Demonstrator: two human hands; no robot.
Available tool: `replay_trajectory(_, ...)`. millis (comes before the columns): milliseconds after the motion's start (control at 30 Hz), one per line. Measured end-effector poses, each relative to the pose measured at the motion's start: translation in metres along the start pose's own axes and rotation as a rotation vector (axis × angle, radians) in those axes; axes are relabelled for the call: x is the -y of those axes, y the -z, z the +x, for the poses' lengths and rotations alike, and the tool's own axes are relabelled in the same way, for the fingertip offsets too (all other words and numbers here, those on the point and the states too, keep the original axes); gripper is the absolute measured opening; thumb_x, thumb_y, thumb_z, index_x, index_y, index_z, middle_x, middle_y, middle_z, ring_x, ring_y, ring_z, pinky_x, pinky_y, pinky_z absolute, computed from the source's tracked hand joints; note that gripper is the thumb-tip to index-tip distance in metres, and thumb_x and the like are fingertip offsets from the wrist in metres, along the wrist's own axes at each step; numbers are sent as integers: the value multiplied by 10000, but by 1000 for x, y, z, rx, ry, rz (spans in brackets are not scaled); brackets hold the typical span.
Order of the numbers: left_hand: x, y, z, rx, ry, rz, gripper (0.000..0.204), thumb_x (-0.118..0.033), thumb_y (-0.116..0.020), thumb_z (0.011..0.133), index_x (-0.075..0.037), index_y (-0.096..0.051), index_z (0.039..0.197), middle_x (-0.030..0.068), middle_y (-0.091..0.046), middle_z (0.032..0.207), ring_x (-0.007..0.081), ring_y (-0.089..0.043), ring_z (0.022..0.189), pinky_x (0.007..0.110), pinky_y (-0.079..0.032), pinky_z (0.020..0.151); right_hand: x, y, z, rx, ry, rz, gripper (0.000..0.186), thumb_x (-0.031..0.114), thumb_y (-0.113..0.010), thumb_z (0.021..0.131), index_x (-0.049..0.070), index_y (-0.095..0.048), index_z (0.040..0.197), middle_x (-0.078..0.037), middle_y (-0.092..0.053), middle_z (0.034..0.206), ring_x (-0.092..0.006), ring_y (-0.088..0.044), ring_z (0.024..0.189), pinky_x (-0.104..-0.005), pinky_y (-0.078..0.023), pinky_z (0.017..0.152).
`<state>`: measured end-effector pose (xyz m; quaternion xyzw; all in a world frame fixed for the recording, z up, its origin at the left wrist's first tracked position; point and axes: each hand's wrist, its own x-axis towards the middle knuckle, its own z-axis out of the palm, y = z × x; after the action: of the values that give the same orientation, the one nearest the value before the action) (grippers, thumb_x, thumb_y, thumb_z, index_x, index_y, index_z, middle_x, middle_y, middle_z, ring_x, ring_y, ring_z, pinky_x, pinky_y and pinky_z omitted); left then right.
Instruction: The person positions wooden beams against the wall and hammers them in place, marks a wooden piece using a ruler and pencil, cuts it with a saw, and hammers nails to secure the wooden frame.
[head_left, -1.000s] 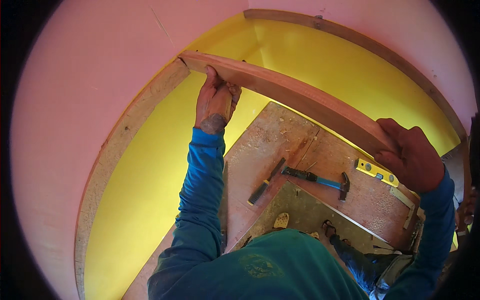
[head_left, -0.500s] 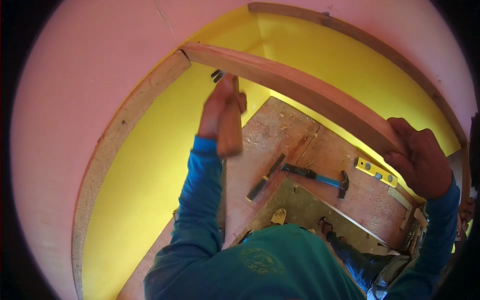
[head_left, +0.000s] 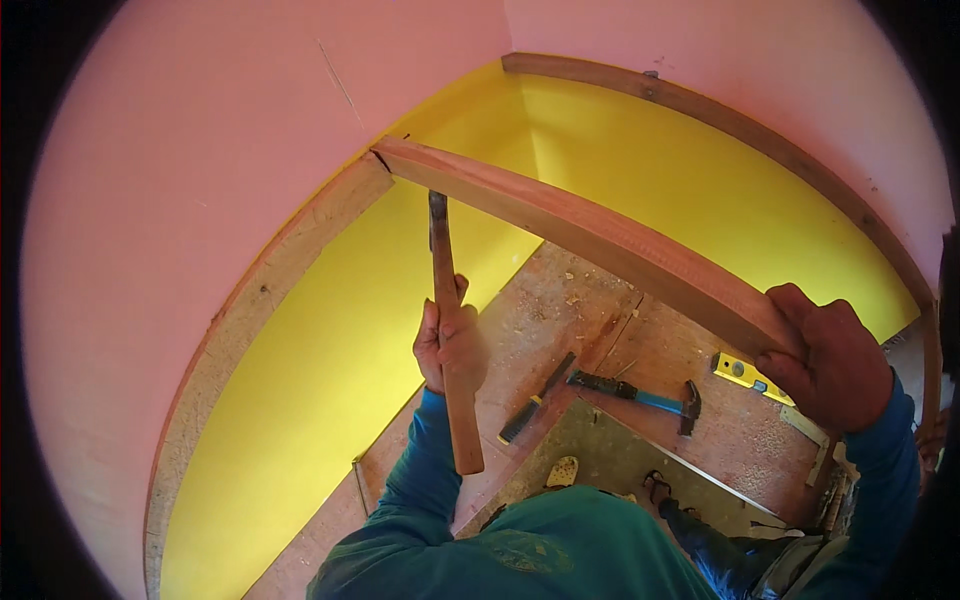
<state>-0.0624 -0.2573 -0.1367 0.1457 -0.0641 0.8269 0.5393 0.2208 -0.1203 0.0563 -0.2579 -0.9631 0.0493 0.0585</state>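
My left hand (head_left: 447, 340) is closed round the wooden handle of an upright hammer, its dark metal head (head_left: 438, 205) up at the underside of a reddish wooden board (head_left: 590, 235); whether they touch I cannot tell. The board runs from the joint with a pale wooden strip (head_left: 265, 285) on the left wall out to my right hand (head_left: 840, 355), which grips it. Below lie a blue-and-black hammer (head_left: 640, 398), a thin tool with a yellow-banded black handle (head_left: 535, 400), a yellow spirit level (head_left: 745, 375) and a metal square (head_left: 818, 440).
Pink walls (head_left: 200, 150) stand above yellow panels (head_left: 700, 170), with a curved-looking wooden strip (head_left: 760, 130) along the far wall. The tools lie on a dusty plywood surface (head_left: 570, 290) with a concrete floor (head_left: 610, 460) below. Another person's legs (head_left: 690, 530) are at the lower right.
My left hand has left the board and moved lower, and the hammer has swung upright, its head up by the board. The whole scene sits lower in view. My right hand still grips the board.
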Motion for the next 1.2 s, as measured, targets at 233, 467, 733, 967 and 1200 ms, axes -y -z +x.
replay_trajectory(233,5,-1,6,135,62,-211,409,-257,-402,833,-80,-259,1172,-1,-374,641,58,-375,396,206,-347,344,7,4,0,7,-28,-27,359,238,-581,677,41,-433,938,-175,-488,643,-322,-474,614,-393,-378,579)
replay_trajectory(467,5,4,7,101,21,-126,410,-241,-392,837,-68,-243,1178,4,-366,638,66,-375,396,211,-355,344,2,2,1,56,-82,-27,345,264,-580,675,64,-441,920,-162,-475,650,-310,-453,607,-385,-369,571)
replay_trajectory(733,3,-6,4,205,89,-141,414,-228,-370,845,-68,-207,1191,19,-366,631,75,-396,420,220,-368,349,-1,3,-5,-39,-18,-10,347,274,-586,665,74,-451,914,-146,-457,639,-277,-419,595,-372,-360,561)
replay_trajectory(967,-5,-6,-14,62,52,2,406,-210,-389,835,-84,-225,1185,19,-367,618,84,-397,413,215,-368,343,1,-2,-5,-39,-58,-15,360,262,-604,650,80,-453,922,-137,-460,644,-268,-417,600,-365,-360,562)
replay_trajectory(1200,-11,11,-55,-286,122,306,408,-219,-413,818,-110,-274,1186,1,-350,616,70,-350,400,212,-341,340,-4,-2,-5,13,-72,-46,482,303,-614,624,62,-441,1004,-121,-467,685,-260,-411,626,-347,-358,601)
